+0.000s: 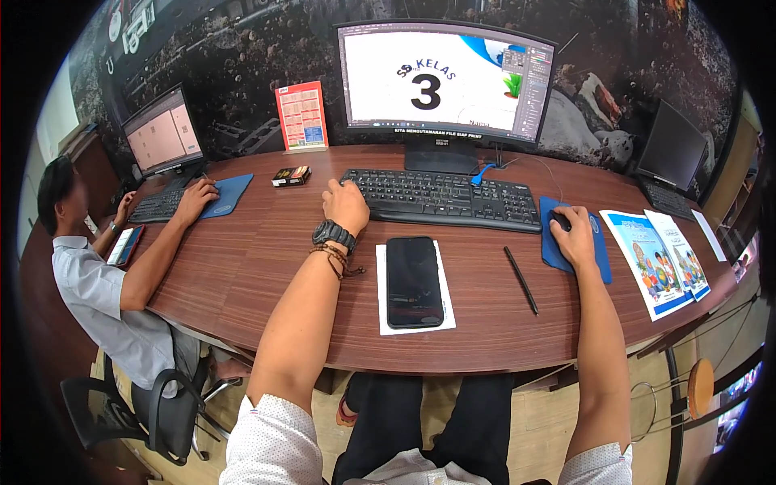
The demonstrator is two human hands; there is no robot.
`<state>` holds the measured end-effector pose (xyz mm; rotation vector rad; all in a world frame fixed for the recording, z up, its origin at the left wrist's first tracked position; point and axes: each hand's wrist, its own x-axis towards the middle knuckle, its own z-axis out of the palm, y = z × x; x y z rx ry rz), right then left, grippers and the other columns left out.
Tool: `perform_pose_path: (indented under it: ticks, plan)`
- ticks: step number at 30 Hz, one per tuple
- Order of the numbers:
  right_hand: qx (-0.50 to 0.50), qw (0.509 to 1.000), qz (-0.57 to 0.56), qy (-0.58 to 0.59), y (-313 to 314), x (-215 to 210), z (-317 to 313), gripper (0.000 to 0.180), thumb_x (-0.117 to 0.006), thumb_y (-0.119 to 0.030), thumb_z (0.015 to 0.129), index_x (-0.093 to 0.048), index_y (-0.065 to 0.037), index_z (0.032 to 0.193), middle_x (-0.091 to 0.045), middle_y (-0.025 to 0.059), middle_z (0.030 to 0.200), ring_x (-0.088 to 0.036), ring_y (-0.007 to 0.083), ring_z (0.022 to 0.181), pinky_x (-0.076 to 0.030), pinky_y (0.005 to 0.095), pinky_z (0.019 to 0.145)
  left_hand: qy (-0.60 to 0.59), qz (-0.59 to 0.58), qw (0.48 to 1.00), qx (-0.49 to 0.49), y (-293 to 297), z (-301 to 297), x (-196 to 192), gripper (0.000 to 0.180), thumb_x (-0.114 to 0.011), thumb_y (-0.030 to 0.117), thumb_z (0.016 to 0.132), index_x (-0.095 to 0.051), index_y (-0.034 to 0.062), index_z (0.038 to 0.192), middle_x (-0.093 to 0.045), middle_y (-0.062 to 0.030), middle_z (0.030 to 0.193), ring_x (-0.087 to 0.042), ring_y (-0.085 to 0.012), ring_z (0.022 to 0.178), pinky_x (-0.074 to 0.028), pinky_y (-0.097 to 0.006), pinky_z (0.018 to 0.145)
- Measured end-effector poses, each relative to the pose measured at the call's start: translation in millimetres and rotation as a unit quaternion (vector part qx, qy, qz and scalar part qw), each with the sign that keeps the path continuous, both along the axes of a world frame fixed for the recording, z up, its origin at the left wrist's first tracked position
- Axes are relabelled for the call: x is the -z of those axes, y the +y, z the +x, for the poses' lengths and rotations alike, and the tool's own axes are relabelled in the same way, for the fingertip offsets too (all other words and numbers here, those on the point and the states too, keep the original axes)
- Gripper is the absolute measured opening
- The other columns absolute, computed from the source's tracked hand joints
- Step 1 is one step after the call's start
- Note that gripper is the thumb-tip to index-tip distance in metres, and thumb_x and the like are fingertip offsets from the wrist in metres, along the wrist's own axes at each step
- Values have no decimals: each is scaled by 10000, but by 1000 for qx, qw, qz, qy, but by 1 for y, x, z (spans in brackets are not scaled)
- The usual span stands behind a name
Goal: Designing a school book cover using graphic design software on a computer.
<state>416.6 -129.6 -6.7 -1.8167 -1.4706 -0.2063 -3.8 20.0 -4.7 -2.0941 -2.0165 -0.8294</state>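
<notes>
Spanning the room: curved wooden desk.

Standing at the back of the brown wooden desk: a wide curved black-framed monitor, showing a white page with blue and green corners. Left of that monitor, an upright red-and-white card calendar; further left, a smaller black monitor with pinkish panels. Right of it, a dark, blank angled monitor. In front, flat on white paper, a black smartphone, screen dark. Front right, blue-and-white illustrated leaflets.
</notes>
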Motion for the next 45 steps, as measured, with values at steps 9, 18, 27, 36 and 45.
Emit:
perform_pose_path:
  ticks: [9,18,27,36,45]
  plan:
    - [-1,1000,-7,3,-1,-2,-5,353,-683,-234,836,-689,-90,1158,-560,170,1234,-570,361,1158,-468,426,988,-2,-47,993,106,-8,27,-2,526,-488,596,952,-642,213,1278,-303,-299,1499,-175,-477,1427,-39,-679,1123]
    - [3,1000,-15,2,-1,-5,-3,353,-680,-241,838,-687,-93,1159,-555,169,1243,-566,363,1158,-468,428,987,-11,-18,997,74,-11,17,-6,720,-536,635,916,-600,14,1276,-350,-315,1440,-267,-479,1365,-165,-651,1110]
    - [6,1000,-20,1,-1,-1,-2,359,-678,-243,844,-677,-97,1173,-547,167,1260,-562,367,1171,-468,428,990,-17,-66,997,34,-19,13,-16,857,-564,654,893,-587,-156,1171,-435,-280,1314,-399,-405,1227,-357,-489,1056]
    - [1,1000,-13,8,0,-2,-3,357,-680,-235,845,-675,-95,1173,-551,162,1259,-570,369,1163,-471,430,989,-22,-59,997,38,-14,10,-13,946,-414,730,918,-594,-163,1171,-426,-334,1338,-404,-459,1238,-351,-520,1060]
    - [13,1000,-24,10,-3,-4,-5,356,-684,-236,843,-675,-102,1173,-547,165,1265,-570,364,1167,-472,431,989,13,21,996,88,-12,10,-7,750,-509,632,927,-642,-57,1192,-531,-210,1238,-431,-370,1184,-322,-488,1053]
